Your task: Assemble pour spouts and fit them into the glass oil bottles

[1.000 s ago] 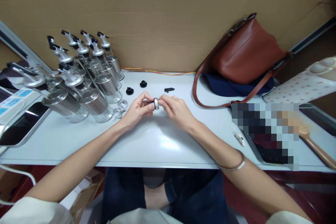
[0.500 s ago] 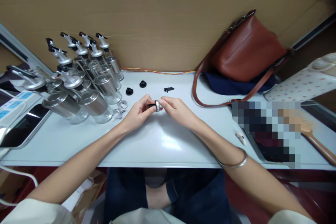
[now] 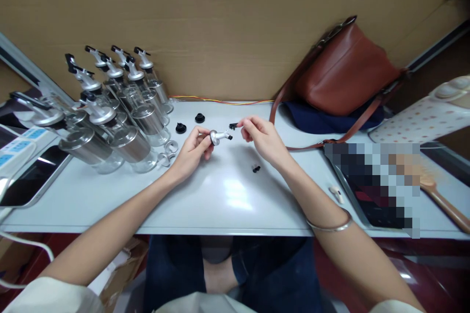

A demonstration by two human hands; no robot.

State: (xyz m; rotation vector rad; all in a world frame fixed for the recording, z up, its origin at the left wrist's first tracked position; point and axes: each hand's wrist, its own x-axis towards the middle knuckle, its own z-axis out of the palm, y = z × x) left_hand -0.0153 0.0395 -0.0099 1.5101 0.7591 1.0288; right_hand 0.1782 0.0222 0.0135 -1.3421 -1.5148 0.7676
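My left hand (image 3: 193, 149) is closed on a silver pourer spout (image 3: 217, 136) with a black tip, held just above the white table (image 3: 227, 195). My right hand (image 3: 262, 139) has reached toward the back, its fingertips pinching at a small black lever part (image 3: 233, 125) that lies on the table. A second small black piece (image 3: 256, 168) lies on the table just in front of the right hand.
Several glass bottles with silver pourer tops (image 3: 121, 107) stand at the back left, with two black stoppers (image 3: 181, 127) and clear rings (image 3: 169, 149) beside them. A brown leather bag (image 3: 341, 73) lies at the back right. A phone (image 3: 29, 176) is at the left edge.
The hands, joined on the silver spout before, have parted. The left keeps the spout; the right moved back to the black lever part. A small black piece now lies on the table.
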